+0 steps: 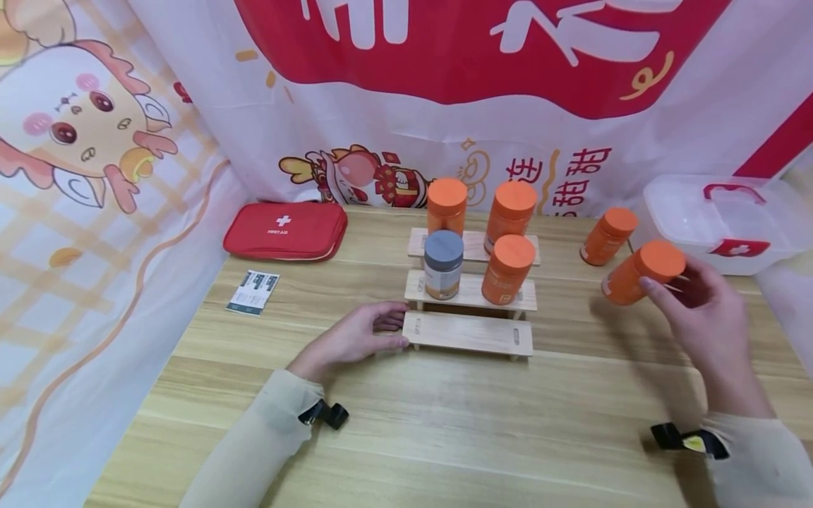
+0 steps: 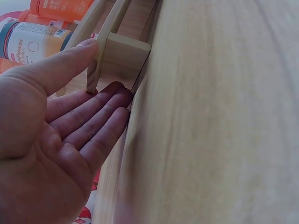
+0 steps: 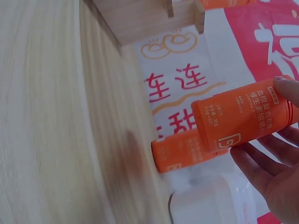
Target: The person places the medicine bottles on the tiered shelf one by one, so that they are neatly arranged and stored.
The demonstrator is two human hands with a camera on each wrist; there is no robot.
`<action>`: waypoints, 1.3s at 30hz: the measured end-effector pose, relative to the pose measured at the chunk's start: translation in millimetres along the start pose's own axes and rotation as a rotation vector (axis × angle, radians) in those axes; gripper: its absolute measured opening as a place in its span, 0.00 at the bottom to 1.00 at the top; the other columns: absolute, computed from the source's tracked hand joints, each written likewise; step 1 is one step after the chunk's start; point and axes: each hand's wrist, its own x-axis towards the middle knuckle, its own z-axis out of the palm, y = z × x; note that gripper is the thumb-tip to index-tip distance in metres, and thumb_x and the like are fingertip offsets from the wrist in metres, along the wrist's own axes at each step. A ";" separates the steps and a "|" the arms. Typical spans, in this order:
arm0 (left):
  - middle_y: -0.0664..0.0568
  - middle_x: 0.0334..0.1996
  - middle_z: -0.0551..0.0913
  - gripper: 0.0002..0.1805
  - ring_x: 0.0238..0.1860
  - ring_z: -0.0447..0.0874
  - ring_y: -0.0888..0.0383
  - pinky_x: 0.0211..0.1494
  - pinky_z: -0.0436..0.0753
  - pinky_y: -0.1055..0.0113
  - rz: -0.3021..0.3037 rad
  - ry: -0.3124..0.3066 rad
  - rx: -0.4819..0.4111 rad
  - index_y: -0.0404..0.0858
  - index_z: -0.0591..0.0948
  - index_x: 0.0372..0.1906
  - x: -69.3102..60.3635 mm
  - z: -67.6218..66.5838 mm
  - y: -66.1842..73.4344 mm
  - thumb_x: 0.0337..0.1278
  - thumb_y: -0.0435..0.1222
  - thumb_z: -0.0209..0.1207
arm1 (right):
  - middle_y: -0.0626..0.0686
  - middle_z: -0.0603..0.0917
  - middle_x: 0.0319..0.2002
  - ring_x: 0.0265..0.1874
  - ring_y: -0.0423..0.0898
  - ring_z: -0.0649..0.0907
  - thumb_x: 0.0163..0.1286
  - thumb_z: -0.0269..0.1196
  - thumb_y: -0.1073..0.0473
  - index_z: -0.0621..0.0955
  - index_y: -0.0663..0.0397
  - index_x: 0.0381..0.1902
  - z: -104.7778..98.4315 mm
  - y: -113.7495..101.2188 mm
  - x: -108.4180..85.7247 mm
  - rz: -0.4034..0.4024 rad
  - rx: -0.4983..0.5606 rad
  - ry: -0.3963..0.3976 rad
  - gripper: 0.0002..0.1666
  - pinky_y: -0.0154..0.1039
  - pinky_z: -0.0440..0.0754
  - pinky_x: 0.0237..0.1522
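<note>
A red-and-white cloth (image 1: 394, 113) printed with Chinese characters and cartoon figures hangs behind a wood-grain table (image 1: 457, 437), where a person in pale sleeves reaches forward with both hands. A translucent first-aid box (image 1: 686, 219) with a red handle sits at the far right, beyond the right hand. A three-tier wooden riser (image 1: 471, 288) stands at center, between the hands. At back left lies a red first-aid pouch (image 1: 284, 240).

The left hand (image 1: 365, 335) is relaxed, fingers extended, thumb touching the left end of the riser's lowest tier without wrapping round it. The right hand (image 1: 711, 310), well apart, curls its thumb and fingers around a bottle of blood-orange B-vitamin chewable tablets (image 1: 638, 275), tilted and raised off the table to the right of the riser.

Just beyond that bottle, an upright orange bottle (image 1: 606, 241) stands on the table near the box, close by the held one. Two more orange-capped bottles (image 1: 447, 204) occupy the back tier, each partly hidden by one in front: a gray-capped bottle (image 1: 443, 271) at left on the middle tier, a fourth orange-capped container (image 1: 507, 275) at right. A small printed card (image 1: 253, 291) lies flat in front of the pouch.
</note>
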 end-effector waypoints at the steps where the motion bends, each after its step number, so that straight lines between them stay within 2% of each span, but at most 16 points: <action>1: 0.40 0.68 0.84 0.36 0.67 0.85 0.45 0.74 0.84 0.51 -0.004 0.001 -0.001 0.32 0.73 0.77 0.0 -0.1 0.0 0.70 0.38 0.71 | 0.46 0.71 0.82 0.65 0.35 0.76 0.76 0.68 0.39 0.65 0.27 0.84 0.6 -1.8 -1.7 -0.007 -0.004 0.000 0.44 0.08 0.76 0.47; 6: 0.40 0.68 0.84 0.36 0.68 0.85 0.44 0.74 0.83 0.50 -0.015 0.002 0.000 0.32 0.73 0.77 -0.2 -0.2 0.4 0.70 0.39 0.71 | 0.49 0.75 0.79 0.61 0.31 0.77 0.76 0.70 0.43 0.67 0.31 0.84 3.3 -9.5 -10.0 -0.078 -0.002 0.009 0.43 0.09 0.75 0.49; 9: 0.39 0.68 0.84 0.36 0.68 0.85 0.44 0.75 0.83 0.49 -0.020 0.000 -0.003 0.32 0.73 0.77 -0.4 -0.2 1.0 0.71 0.39 0.71 | 0.46 0.79 0.73 0.57 0.28 0.77 0.75 0.71 0.48 0.70 0.36 0.83 5.2 -12.1 -15.4 -0.141 0.014 0.013 0.42 0.09 0.76 0.50; 11: 0.39 0.68 0.84 0.36 0.68 0.84 0.44 0.75 0.83 0.49 -0.024 -0.001 -0.001 0.32 0.73 0.77 -0.6 -0.1 1.1 0.71 0.40 0.71 | 0.40 0.81 0.67 0.55 0.27 0.78 0.75 0.72 0.51 0.71 0.39 0.82 7.3 -13.7 -19.0 -0.188 0.028 0.020 0.41 0.09 0.76 0.50; 15: 0.40 0.69 0.83 0.37 0.68 0.84 0.44 0.75 0.83 0.49 -0.034 0.001 0.003 0.32 0.72 0.78 -1.2 -0.5 2.3 0.70 0.40 0.71 | 0.30 0.81 0.59 0.54 0.28 0.81 0.73 0.73 0.61 0.75 0.47 0.78 13.7 -18.9 -26.7 -0.329 0.064 0.045 0.38 0.11 0.77 0.53; 18: 0.40 0.69 0.83 0.37 0.68 0.84 0.44 0.75 0.82 0.49 -0.038 0.002 0.000 0.32 0.72 0.78 -1.6 -0.6 3.3 0.70 0.39 0.71 | 0.30 0.83 0.58 0.54 0.31 0.83 0.70 0.73 0.69 0.77 0.53 0.76 18.4 -24.2 -32.3 -0.429 0.103 0.044 0.37 0.13 0.78 0.55; 20: 0.40 0.69 0.83 0.37 0.68 0.84 0.44 0.75 0.82 0.49 -0.036 0.003 0.001 0.32 0.72 0.78 -1.8 -0.3 3.5 0.70 0.39 0.71 | 0.31 0.83 0.59 0.54 0.32 0.83 0.69 0.73 0.71 0.78 0.54 0.75 21.1 -27.4 -36.2 -0.464 0.113 0.035 0.37 0.13 0.79 0.56; 29: 0.39 0.69 0.83 0.37 0.68 0.84 0.44 0.75 0.82 0.49 -0.025 0.003 0.005 0.31 0.72 0.78 -1.4 -0.2 2.3 0.71 0.40 0.71 | 0.30 0.84 0.59 0.55 0.30 0.84 0.65 0.74 0.76 0.79 0.61 0.72 34.2 -39.2 -55.3 -0.516 0.132 -0.049 0.37 0.14 0.79 0.57; 39: 0.40 0.69 0.83 0.37 0.68 0.85 0.45 0.75 0.83 0.50 -0.025 0.004 0.002 0.32 0.71 0.78 -1.1 0.3 1.4 0.71 0.39 0.71 | 0.28 0.84 0.59 0.55 0.28 0.84 0.62 0.74 0.78 0.79 0.62 0.71 49.6 -48.7 -69.6 -0.576 0.138 -0.156 0.38 0.16 0.81 0.58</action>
